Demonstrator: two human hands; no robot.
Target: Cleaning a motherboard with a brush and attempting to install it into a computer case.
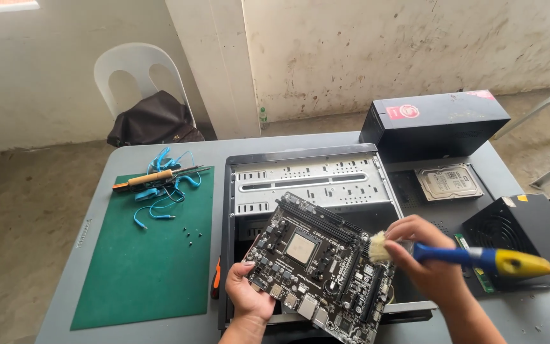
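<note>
1. Grey counter before a stained wall carries an open computer case
2. Left hand has its grip clamped on the near-left edge of a black motherboard, tilted above the case
3. Right hand grips a blue-and-yellow brush, bristles touching the board's right side
4. Board is out of the case; brushing looks underway
5. Green mat holds loose screws; a hard drive lies right

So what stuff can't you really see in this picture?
- Head view: the motherboard runs off the bottom edge at its lower corner.
- The right hand covers the brush neck, and part of the board.
- The orange tool is mostly hidden by the computer case wall.
- The tiny screws on the green mat are too small to tell apart.
</note>
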